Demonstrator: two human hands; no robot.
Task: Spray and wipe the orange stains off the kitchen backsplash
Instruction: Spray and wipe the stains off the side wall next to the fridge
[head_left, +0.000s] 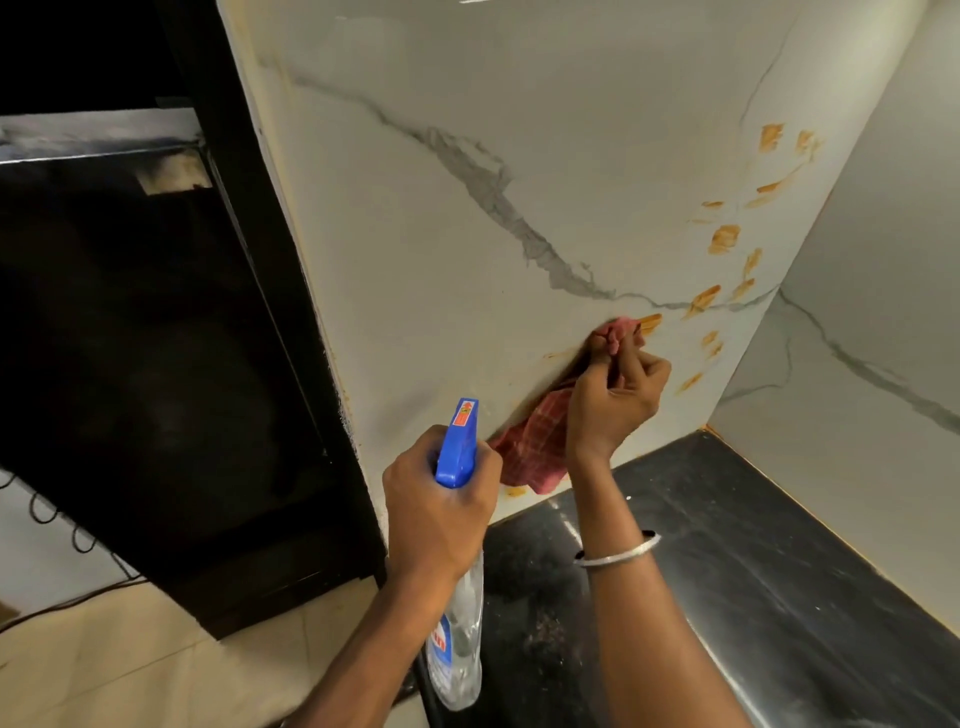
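The white marble-look backsplash (467, 260) carries several orange stains (723, 239) scattered down its right side, near the corner. My right hand (613, 400) presses a bunched red checked cloth (535, 441) against the wall, the top of the wad touching an orange streak (649, 322). The rest of the cloth hangs below my wrist. My left hand (436, 514) grips the neck of a clear spray bottle (457, 649) with a blue trigger head (460, 447), nozzle pointing at the wall just left of the cloth.
A black stone counter (779, 571) runs below the backsplash to the corner with a second marble wall (857, 338) on the right. A dark opening with a black frame (249, 312) stands to the left. Beige floor (130, 665) lies lower left.
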